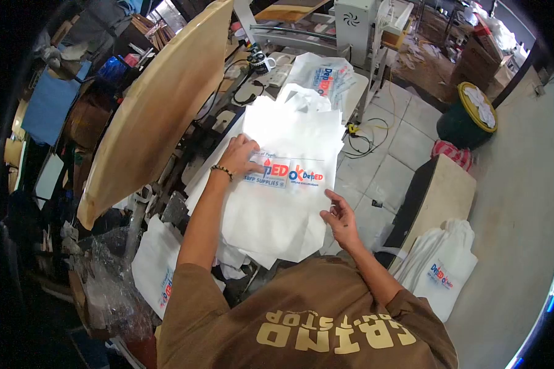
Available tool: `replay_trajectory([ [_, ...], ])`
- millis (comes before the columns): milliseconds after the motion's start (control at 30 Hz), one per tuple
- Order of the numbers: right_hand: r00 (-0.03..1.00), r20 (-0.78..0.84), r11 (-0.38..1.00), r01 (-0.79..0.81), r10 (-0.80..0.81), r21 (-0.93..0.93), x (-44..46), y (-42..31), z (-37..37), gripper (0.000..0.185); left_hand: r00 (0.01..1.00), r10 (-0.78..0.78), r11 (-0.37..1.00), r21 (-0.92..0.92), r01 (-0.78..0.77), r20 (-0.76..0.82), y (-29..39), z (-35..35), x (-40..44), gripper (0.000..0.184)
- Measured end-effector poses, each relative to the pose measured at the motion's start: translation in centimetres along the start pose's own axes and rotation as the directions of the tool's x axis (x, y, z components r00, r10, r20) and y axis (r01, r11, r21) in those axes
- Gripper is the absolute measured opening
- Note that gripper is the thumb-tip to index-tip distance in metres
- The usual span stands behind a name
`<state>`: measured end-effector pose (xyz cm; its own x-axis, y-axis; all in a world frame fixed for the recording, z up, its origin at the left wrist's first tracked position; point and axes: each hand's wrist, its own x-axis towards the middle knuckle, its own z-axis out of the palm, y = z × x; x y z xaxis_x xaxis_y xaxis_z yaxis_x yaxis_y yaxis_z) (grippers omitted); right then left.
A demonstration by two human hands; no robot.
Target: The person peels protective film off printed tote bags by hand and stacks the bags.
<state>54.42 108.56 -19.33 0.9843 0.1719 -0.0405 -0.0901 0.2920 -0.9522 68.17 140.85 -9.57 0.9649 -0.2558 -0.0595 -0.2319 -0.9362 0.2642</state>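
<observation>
A white cloth bag [276, 215] with red and blue "DepED" print lies flat on a stack of similar bags in front of me. My left hand [242, 155] rests on its left part beside the print, with thumb and fingers apart. At the right edge of the bag is my right hand [341, 220], thumb and forefinger spread and touching or close to the cloth. More printed bags [326, 77] lie beyond the stack, partly under a clear plastic-like sheet.
A large tan board [160, 104] stands tilted at left. Printed bags [157, 264] hang low left; others [440, 264] are piled at right by a bench [446, 190]. A grey machine [354, 27], mug [261, 63], floor cables [372, 138] and green bin [465, 120] are farther off.
</observation>
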Motion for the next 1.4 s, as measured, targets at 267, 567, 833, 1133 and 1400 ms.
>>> replay_trajectory([
  [267, 0.998, -0.015, 0.998, -0.052, 0.053, 0.039, -0.3, -0.3, 0.2, 0.057, 0.983, -0.174, 0.891, -0.434, 0.134, -0.054, -1.2, 1.1, -0.1, 0.019],
  [567, 0.996, -0.036, 0.996, -0.086, 0.086, 0.000, 0.1, -0.4, 0.3, 0.057, 0.826, 0.272, 0.960, 0.192, -0.202, -0.494, 8.0, 5.3, -7.5, 0.009],
  [833, 0.997, -0.036, 0.998, -0.062, 0.061, -0.012, 0.3, -1.3, 0.6, 0.059, 0.858, 0.269, 0.959, 0.045, -0.278, -0.437, 14.9, 6.2, -12.1, 0.009],
  [1133, 0.992, -0.080, 0.983, 0.113, -0.102, 0.148, 1.4, 0.7, -0.7, 0.041, 0.908, 0.419, 0.844, -0.365, -0.394, -0.012, 20.4, 2.5, -16.0, 0.011],
  [1400, 0.929, -0.358, 0.882, -0.088, -0.096, -0.463, -3.2, -7.3, -15.8, 0.037, 0.958, 0.246, 0.740, -0.667, -0.087, 0.148, 18.5, -0.3, -13.4, 0.013],
])
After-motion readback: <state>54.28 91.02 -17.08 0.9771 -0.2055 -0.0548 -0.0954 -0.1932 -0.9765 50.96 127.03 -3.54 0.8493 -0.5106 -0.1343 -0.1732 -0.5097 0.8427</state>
